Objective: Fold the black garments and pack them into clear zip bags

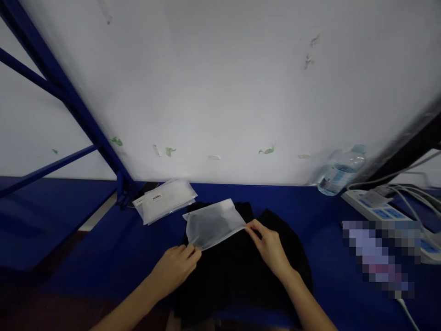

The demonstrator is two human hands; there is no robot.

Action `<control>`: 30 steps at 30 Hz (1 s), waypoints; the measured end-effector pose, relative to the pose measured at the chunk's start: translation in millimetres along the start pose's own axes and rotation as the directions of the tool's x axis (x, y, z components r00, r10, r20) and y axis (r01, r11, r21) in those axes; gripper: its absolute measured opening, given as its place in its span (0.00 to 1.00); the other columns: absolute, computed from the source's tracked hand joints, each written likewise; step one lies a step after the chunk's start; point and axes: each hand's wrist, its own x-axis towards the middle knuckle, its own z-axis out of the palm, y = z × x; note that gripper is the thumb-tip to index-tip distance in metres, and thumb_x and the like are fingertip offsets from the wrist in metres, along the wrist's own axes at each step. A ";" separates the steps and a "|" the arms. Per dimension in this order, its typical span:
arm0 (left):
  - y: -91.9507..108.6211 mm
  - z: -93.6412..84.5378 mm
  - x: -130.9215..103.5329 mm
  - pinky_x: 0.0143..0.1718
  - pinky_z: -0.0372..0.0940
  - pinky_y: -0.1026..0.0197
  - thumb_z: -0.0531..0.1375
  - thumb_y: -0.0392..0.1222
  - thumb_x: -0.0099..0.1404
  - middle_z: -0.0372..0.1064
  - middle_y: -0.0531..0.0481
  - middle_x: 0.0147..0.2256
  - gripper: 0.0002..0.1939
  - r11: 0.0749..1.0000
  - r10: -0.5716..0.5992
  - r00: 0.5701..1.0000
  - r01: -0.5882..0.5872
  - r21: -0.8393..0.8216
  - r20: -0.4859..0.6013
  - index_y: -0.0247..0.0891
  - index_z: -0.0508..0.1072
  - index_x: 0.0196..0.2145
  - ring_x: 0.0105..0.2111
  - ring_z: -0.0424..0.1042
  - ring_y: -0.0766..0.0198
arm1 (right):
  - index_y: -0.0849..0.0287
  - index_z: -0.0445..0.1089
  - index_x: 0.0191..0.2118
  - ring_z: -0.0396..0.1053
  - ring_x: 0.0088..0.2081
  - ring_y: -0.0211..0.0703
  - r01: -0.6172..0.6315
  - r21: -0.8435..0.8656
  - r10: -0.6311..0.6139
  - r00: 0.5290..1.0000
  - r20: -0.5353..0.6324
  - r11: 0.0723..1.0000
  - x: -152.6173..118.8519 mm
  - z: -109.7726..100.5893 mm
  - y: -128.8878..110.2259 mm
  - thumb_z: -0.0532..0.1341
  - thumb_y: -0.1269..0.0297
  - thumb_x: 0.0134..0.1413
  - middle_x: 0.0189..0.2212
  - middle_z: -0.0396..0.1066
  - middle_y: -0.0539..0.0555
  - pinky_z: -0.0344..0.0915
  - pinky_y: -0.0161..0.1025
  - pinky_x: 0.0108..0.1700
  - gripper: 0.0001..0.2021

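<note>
A frosted translucent plastic bag (215,224) is stretched between my two hands, above a dark piece of fabric (237,271) spread on the blue table. My left hand (179,264) pinches the bag's near left corner. At the near right corner, the thumb and fingers of my right hand (263,239) are closed on the bag's edge. Something dark shows through the bag; I cannot tell whether it is inside or beneath. To the left lies a small stack of similar white bags (168,202), one with a barcode label.
A clear water bottle (339,172) leans by the white wall. On the right are a white power strip (372,209) with several cables and a pixelated object (375,262). Blue metal framing (79,110) rises at the left. The blue table (327,248) meets the wall behind.
</note>
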 end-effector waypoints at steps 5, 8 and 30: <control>-1.2 4.2 -2.9 0.28 0.63 0.59 0.50 0.30 0.67 0.71 0.48 0.32 0.11 0.997 -0.031 0.998 0.028 -0.066 -0.050 0.38 0.67 0.43 0.28 0.72 0.58 | 0.53 0.69 0.36 0.72 0.34 0.42 -0.008 -0.006 0.008 1.000 -0.003 1.000 -0.1 1.0 -0.3 0.53 0.57 0.62 0.33 0.74 0.50 0.66 0.36 0.38 0.10; -1.9 6.0 -4.0 0.29 0.62 0.60 0.50 0.31 0.67 0.70 0.49 0.31 0.10 0.986 -0.080 0.994 0.067 -0.150 -0.079 0.40 0.67 0.42 0.29 0.72 0.60 | 0.52 0.70 0.36 0.73 0.35 0.43 -0.031 -0.001 0.031 0.999 0.013 1.000 -1.2 -1.1 0.5 0.54 0.58 0.61 0.34 0.75 0.50 0.67 0.37 0.40 0.09; -1.3 26.5 -7.2 0.38 0.69 0.59 0.47 0.36 0.72 0.72 0.50 0.36 0.12 0.902 -0.152 0.963 0.043 -0.430 -0.222 0.44 0.70 0.43 0.35 0.74 0.62 | 0.57 0.61 0.21 0.61 0.22 0.35 -0.205 -0.203 0.208 0.978 -0.007 0.957 58.6 31.7 -1.3 0.60 0.56 0.52 0.18 0.64 0.47 0.50 0.32 0.25 0.15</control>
